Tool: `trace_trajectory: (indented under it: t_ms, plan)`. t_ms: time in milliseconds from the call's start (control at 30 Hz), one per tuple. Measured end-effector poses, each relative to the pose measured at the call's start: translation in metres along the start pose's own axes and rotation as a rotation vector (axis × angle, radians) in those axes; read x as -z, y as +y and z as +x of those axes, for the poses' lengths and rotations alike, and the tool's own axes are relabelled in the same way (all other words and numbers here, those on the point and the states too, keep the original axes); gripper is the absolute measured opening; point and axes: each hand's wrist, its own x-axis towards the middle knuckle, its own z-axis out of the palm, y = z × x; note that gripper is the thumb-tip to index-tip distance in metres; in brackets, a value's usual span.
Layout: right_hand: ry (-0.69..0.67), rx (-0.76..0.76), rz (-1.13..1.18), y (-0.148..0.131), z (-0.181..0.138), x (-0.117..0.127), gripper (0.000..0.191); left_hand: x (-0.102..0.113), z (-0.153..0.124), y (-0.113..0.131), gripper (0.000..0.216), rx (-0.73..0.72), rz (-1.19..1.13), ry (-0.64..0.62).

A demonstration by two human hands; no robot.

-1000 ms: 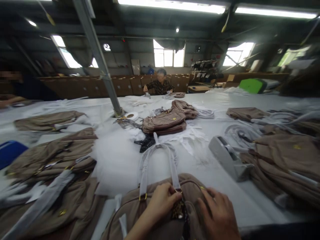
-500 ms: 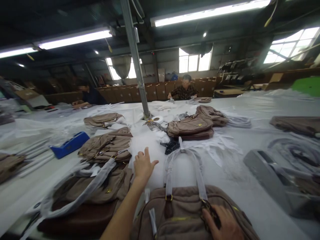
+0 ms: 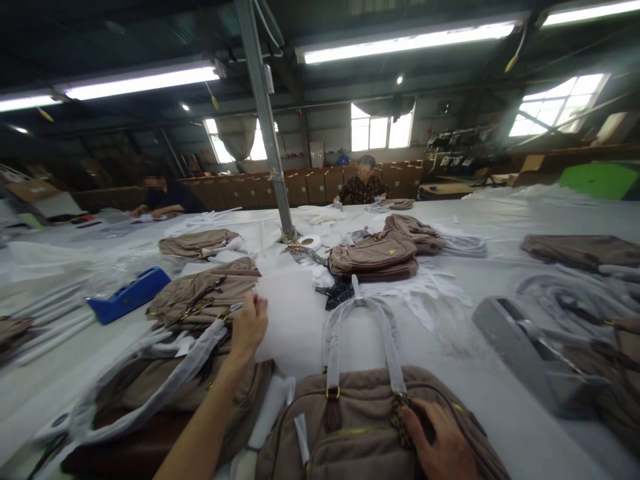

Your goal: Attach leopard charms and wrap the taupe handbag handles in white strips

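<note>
A brown handbag (image 3: 370, 407) lies in front of me, its two upright handles (image 3: 387, 333) wrapped in white film. At the base of its right handle is a leopard-print piece of cloth (image 3: 400, 417). My right hand (image 3: 443, 437) rests on the bag with curled fingers, the thumb against this cloth. Further forward and left, my left hand (image 3: 251, 321) is closed in a pinch on the left edge of a thin white sheet (image 3: 290, 317). Below my left forearm lies another brown handbag (image 3: 150, 387) with a wrapped handle.
More brown bags (image 3: 375, 257) lie across the white table. A blue tape dispenser (image 3: 130, 295) stands at left, a grey tape dispenser (image 3: 530, 353) at right. A metal post (image 3: 273, 160) rises from the table. Two people sit at the far side, one in a checked shirt (image 3: 364, 189).
My left hand has moved left and back from above the white sheet, and its spread fingers have closed on the sheet's edge. My right hand stays at the leopard-print cloth.
</note>
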Motion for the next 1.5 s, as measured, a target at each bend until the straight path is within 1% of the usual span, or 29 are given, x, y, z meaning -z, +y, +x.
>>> trace_trajectory:
  t_ms: [67, 133, 167, 200, 267, 300, 333, 367, 400, 433, 500, 533, 567, 600, 633, 667, 767, 833, 900, 1000, 1067, 1133, 1167, 1233, 1300, 1333, 1367, 1433, 1500]
  plan:
    - [0.125, -0.035, 0.050, -0.006, 0.005, 0.010, 0.050, 0.017, -0.007, 0.018, 0.018, -0.019, -0.131, 0.005]
    - [0.166, -0.082, 0.160, -0.021, 0.015, 0.030, 0.060, 0.026, -0.025, 0.043, 0.020, -0.062, -0.348, -0.098]
    - [0.138, -0.105, 0.246, -0.031, 0.021, 0.043, 0.062, 0.027, -0.037, 0.057, 0.021, -0.079, -0.501, -0.190]
    - [0.081, -0.138, 0.348, -0.043, 0.027, 0.057, 0.065, 0.026, -0.052, 0.072, 0.021, -0.085, -0.648, -0.300]
    - [-0.036, -0.185, 0.589, -0.067, 0.038, 0.084, 0.073, 0.017, -0.084, 0.100, 0.019, -0.090, -0.828, -0.499]
    - [-0.130, -0.189, 0.700, -0.077, 0.042, 0.095, 0.075, 0.010, -0.100, 0.111, 0.017, -0.103, -0.845, -0.575]
    - [-0.246, -0.210, 0.763, -0.084, 0.044, 0.104, 0.074, 0.002, -0.114, 0.120, 0.014, -0.124, -0.833, -0.632]
    - [-0.328, -0.262, 0.795, -0.087, 0.044, 0.110, 0.070, -0.006, -0.127, 0.127, 0.012, -0.149, -0.810, -0.676]
    - [-0.362, -0.324, 0.795, -0.085, 0.042, 0.115, 0.064, -0.015, -0.139, 0.130, 0.013, -0.162, -0.788, -0.714]
    - [-0.334, -0.394, 0.764, -0.080, 0.037, 0.119, 0.058, -0.025, -0.149, 0.132, 0.016, -0.154, -0.775, -0.746]
    - [-0.142, -0.504, 0.646, -0.058, 0.026, 0.127, 0.051, -0.044, -0.167, 0.128, 0.023, -0.092, -0.746, -0.762]
    - [-0.038, -0.529, 0.581, -0.043, 0.020, 0.132, 0.050, -0.054, -0.176, 0.125, 0.025, -0.060, -0.707, -0.749]
    - [0.021, -0.545, 0.526, -0.028, 0.013, 0.139, 0.049, -0.062, -0.186, 0.122, 0.027, -0.046, -0.641, -0.730]
    - [0.025, -0.559, 0.499, -0.014, 0.008, 0.146, 0.050, -0.070, -0.196, 0.119, 0.030, -0.060, -0.559, -0.698]
    - [-0.019, -0.570, 0.496, -0.001, 0.002, 0.154, 0.050, -0.078, -0.206, 0.118, 0.035, -0.103, -0.470, -0.665]
    - [-0.095, -0.580, 0.501, 0.009, -0.004, 0.163, 0.049, -0.084, -0.215, 0.118, 0.043, -0.162, -0.381, -0.635]
    - [-0.296, -0.653, 0.467, 0.027, -0.020, 0.183, 0.046, -0.099, -0.234, 0.123, 0.061, -0.301, -0.148, -0.566]
    - [-0.327, -0.733, 0.410, 0.031, -0.031, 0.187, 0.046, -0.106, -0.236, 0.126, 0.060, -0.331, -0.042, -0.573]
    - [-0.333, -0.793, 0.397, 0.035, -0.040, 0.184, 0.047, -0.111, -0.230, 0.125, 0.054, -0.348, -0.018, -0.615]
    - [-0.316, -0.813, 0.451, 0.038, -0.047, 0.170, 0.045, -0.113, -0.216, 0.119, 0.052, -0.349, -0.093, -0.679]
    - [-0.282, -0.812, 0.524, 0.037, -0.047, 0.161, 0.043, -0.109, -0.205, 0.116, 0.051, -0.312, -0.184, -0.695]
    - [-0.269, -0.818, 0.606, 0.032, -0.044, 0.157, 0.040, -0.103, -0.193, 0.115, 0.045, -0.269, -0.292, -0.702]
    - [-0.267, -0.824, 0.646, 0.029, -0.042, 0.156, 0.038, -0.099, -0.187, 0.116, 0.039, -0.216, -0.365, -0.725]
    - [-0.273, -0.840, 0.725, 0.025, -0.038, 0.159, 0.036, -0.094, -0.175, 0.120, 0.028, -0.032, -0.515, -0.821]
    - [-0.274, -0.850, 0.787, 0.023, -0.036, 0.163, 0.036, -0.090, -0.167, 0.123, 0.027, 0.179, -0.624, -0.933]
    - [-0.269, -0.852, 0.798, 0.023, -0.036, 0.165, 0.036, -0.088, -0.164, 0.125, 0.029, 0.257, -0.655, -0.975]
    - [-0.263, -0.851, 0.797, 0.023, -0.036, 0.165, 0.035, -0.087, -0.162, 0.126, 0.032, 0.301, -0.672, -1.001]
    - [-0.262, -0.850, 0.786, 0.021, -0.037, 0.160, 0.034, -0.085, -0.159, 0.129, 0.034, 0.336, -0.699, -1.033]
    - [-0.304, -0.853, 0.805, 0.014, -0.035, 0.148, 0.032, -0.081, -0.157, 0.133, 0.033, 0.349, -0.730, -1.058]
